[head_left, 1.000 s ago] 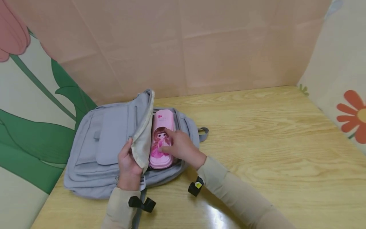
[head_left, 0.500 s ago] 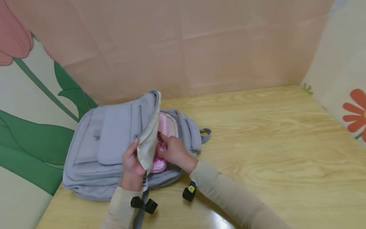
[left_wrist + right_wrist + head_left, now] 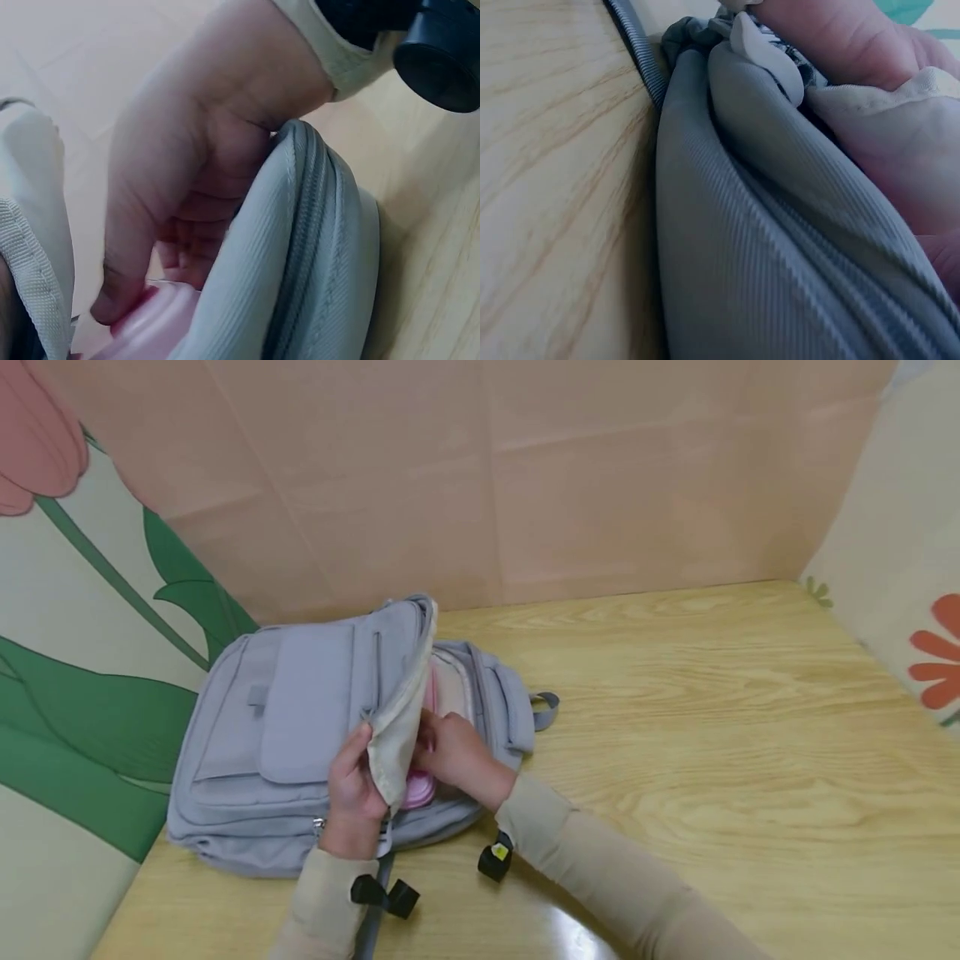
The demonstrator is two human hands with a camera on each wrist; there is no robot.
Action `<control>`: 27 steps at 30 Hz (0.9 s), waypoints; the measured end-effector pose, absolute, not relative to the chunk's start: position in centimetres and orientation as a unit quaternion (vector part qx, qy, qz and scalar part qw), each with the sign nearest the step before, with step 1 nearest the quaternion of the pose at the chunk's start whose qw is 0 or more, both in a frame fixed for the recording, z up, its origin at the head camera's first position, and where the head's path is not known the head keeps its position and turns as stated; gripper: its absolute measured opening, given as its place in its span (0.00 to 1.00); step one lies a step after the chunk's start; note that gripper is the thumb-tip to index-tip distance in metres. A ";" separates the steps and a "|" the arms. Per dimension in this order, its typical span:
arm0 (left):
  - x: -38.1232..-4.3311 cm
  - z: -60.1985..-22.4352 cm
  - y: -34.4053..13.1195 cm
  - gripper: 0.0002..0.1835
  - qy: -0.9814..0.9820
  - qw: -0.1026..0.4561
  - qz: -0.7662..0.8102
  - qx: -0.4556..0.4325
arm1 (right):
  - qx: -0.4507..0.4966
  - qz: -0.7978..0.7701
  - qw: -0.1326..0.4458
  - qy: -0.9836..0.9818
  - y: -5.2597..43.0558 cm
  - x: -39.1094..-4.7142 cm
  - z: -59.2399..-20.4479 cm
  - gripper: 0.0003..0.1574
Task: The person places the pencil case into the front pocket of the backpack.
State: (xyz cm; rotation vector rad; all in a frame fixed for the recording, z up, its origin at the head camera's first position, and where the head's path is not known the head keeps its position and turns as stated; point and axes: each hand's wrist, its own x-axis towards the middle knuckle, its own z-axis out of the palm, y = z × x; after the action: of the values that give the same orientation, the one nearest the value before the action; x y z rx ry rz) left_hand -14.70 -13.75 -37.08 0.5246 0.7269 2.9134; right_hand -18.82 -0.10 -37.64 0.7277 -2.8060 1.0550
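A grey backpack (image 3: 307,706) lies on the wooden table, its front panel lifted away from the opening. My left hand (image 3: 354,785) grips the edge of that panel, whose pale lining (image 3: 393,747) faces right. Inside the opening is a pink pencil case (image 3: 420,790), mostly hidden behind the panel and my fingers. My right hand (image 3: 467,760) reaches into the bag and holds the case. In the left wrist view, the right hand (image 3: 161,172) has its thumb and fingers on the pink case (image 3: 154,322). The right wrist view shows the bag's zipped side (image 3: 727,217) and part of the left hand (image 3: 847,37).
A grey loop (image 3: 546,711) sticks out at the backpack's right end, and a strap (image 3: 369,922) trails toward the front edge. Wood-grain table (image 3: 697,710) extends to the right. A pinkish backdrop (image 3: 525,485) stands behind; painted flower walls flank both sides.
The pencil case has slid left, deeper under the lifted panel, with my right hand around it. My left hand has drawn the panel slightly to the right over it.
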 end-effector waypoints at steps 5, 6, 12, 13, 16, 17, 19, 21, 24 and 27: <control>-14.5 -36.9 -13.9 0.16 0.241 0.015 0.961 0.136 | 0.210 0.345 -0.027 -0.914 0.4 -18.7 -37.4 0.44; -14.5 -36.8 -13.9 0.17 0.244 0.015 0.960 0.135 | 0.201 0.344 -0.037 -0.916 0.6 -18.6 -37.3 0.44; -14.7 -37.4 -12.8 0.17 0.346 -0.008 0.930 0.128 | 0.148 0.331 -0.005 -0.932 3.5 -17.9 -35.7 0.34; -14.8 -37.6 -12.5 0.16 0.388 -0.020 0.914 0.115 | 0.139 0.332 0.005 -0.933 4.3 -17.7 -35.3 0.33; -14.7 -37.7 -11.6 0.13 0.557 -0.064 0.824 0.079 | 0.125 0.347 0.030 -0.929 7.0 -17.4 -34.3 0.30; -14.7 -37.7 -11.3 0.12 0.611 -0.076 0.785 0.074 | 0.120 0.351 0.037 -0.928 7.8 -17.3 -34.1 0.29; -14.6 -37.8 -10.9 0.09 0.698 -0.088 0.707 0.072 | 0.112 0.357 0.052 -0.926 9.2 -17.1 -33.7 0.28; -14.5 -37.9 -10.6 0.07 0.770 -0.102 0.622 0.100 | 0.103 0.366 0.056 -0.923 10.4 -16.7 -33.6 0.27; -14.2 -38.3 -10.1 0.09 0.854 -0.113 0.480 0.165 | 0.095 0.368 0.057 -0.923 11.7 -16.3 -33.7 0.26; -13.9 -38.6 -9.7 0.11 0.904 -0.122 0.331 0.240 | 0.093 0.359 0.051 -0.927 12.6 -15.7 -34.0 0.25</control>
State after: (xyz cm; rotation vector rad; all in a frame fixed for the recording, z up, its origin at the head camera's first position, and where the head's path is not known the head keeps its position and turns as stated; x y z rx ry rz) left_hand -13.95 -9.67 -38.61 0.8201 3.0857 1.1287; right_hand -15.71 12.58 -34.04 0.2816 -2.8212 1.0933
